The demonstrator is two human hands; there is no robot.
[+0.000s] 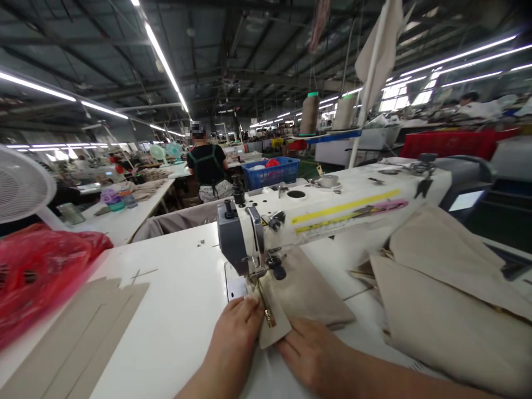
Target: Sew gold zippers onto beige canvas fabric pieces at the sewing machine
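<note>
left hand [238,327] on beige fabric [274,334], grip unclear, right hand [310,350] pinching its edge, zipper [269,317] between hands

Tube lights [161,55] and far windows [394,98] glare against the dim roof [233,39], while the tabletop [178,293] is bright. Wide-angle distortion stretches the edges; the bag [50,260] smears, and the distant background seems slightly out of focus.

hands [238,328] hold fabric [280,322] at a sewing machine [328,206].
</note>
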